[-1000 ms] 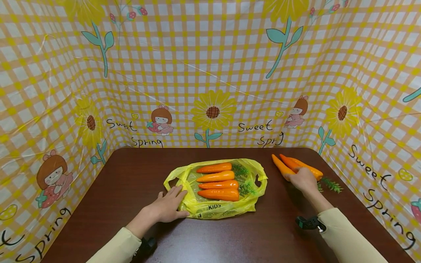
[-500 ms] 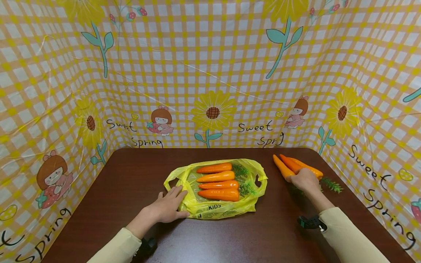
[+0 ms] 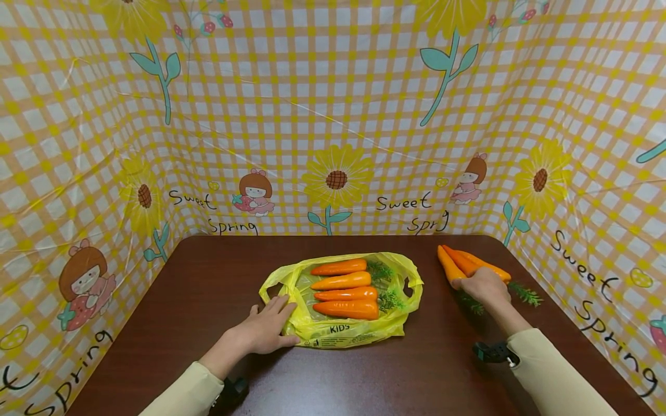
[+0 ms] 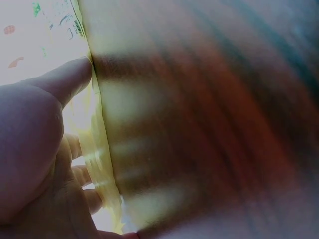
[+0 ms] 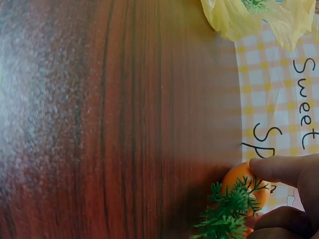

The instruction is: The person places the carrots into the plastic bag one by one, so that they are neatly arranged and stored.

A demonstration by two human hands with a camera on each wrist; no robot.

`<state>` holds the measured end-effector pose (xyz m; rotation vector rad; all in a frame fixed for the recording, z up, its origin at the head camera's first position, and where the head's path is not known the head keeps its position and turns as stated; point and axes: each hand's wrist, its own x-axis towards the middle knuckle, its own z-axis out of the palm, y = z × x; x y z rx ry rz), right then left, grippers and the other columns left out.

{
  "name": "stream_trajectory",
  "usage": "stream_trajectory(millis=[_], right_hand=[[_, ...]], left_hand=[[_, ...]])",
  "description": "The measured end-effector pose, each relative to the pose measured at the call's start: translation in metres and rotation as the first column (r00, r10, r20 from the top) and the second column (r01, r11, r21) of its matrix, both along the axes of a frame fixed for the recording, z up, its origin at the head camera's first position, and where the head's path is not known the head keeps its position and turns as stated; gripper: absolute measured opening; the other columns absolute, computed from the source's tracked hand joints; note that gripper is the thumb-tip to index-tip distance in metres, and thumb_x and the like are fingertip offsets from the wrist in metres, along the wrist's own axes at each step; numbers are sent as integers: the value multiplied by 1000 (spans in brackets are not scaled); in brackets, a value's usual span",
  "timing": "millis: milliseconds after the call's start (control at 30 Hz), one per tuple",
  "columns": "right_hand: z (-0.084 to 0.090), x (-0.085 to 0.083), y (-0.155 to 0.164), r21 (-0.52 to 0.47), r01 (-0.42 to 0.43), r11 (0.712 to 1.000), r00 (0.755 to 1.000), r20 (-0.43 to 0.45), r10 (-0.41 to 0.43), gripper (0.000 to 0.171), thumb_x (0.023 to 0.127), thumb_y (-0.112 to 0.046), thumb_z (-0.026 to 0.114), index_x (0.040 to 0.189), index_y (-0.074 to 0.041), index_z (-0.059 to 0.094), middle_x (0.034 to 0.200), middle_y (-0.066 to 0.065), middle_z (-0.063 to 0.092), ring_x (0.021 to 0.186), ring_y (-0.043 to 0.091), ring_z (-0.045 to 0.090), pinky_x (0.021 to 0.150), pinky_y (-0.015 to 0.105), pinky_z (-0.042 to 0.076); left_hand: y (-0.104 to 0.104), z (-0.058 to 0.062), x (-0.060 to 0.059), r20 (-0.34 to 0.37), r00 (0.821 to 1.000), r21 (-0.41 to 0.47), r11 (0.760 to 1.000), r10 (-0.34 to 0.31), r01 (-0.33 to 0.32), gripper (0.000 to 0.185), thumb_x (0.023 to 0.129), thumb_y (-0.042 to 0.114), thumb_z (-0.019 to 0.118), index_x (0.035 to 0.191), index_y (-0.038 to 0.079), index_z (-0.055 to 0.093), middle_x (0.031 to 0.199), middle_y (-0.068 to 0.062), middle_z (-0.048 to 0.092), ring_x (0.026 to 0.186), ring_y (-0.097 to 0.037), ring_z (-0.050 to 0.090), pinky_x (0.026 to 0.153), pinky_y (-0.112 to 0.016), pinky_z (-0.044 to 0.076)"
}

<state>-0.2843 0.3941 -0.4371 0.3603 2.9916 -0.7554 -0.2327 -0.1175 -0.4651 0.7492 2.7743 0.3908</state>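
Right hand (image 3: 481,286) has lifted 1 carrot (image 3: 450,266); left hand (image 3: 262,329) presses bag (image 3: 343,332)

The head view is evenly and brightly lit from above, and only soft, short shadows are cast beside the hands. Straight lines of the checked backdrop are bent outward toward the edges by a wide lens. A dull sheen is seen on the dark brown wooden table (image 3: 218,277). The left wrist view is heavily blurred, with washed-out glare at its upper left. The right wrist view is sharper, though pale glare is spread over its left side.
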Motion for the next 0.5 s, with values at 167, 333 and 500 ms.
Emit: stream_trajectory(millis=[167, 333, 500], right_hand=[[-1, 0, 0, -13, -32, 999, 999, -6, 32, 54, 89, -41, 68, 99, 11, 72, 79, 21, 67, 69, 32, 61, 56, 38, 46], [-2, -1, -1, -15, -46, 999, 999, -6, 46, 55, 89, -42, 68, 104, 11, 72, 70, 17, 65, 64, 30, 59, 55, 37, 44], [-2, -1, -3, -27, -69, 997, 998, -15, 68, 65, 90, -41, 69, 131, 10, 61, 73, 15, 68, 65, 30, 59, 57, 37, 44]], left_hand=[[0, 0, 0, -6, 1000, 9, 1000, 0, 0, 79, 96, 54, 62, 156, 9, 37, 165, -16, 23, 152, -38, 22, 111, -72, 22], [0, 0, 0, -7, 1000, 9, 1000, 3, -3, 79, 96, 54, 62, 155, 9, 37, 165, -16, 23, 152, -38, 21, 111, -72, 22], [1, 1, 0, -2, 1000, 6, 1000, 3, -3, 79, 96, 53, 63, 156, 9, 37, 165, -16, 22, 153, -38, 21, 111, -72, 21]])
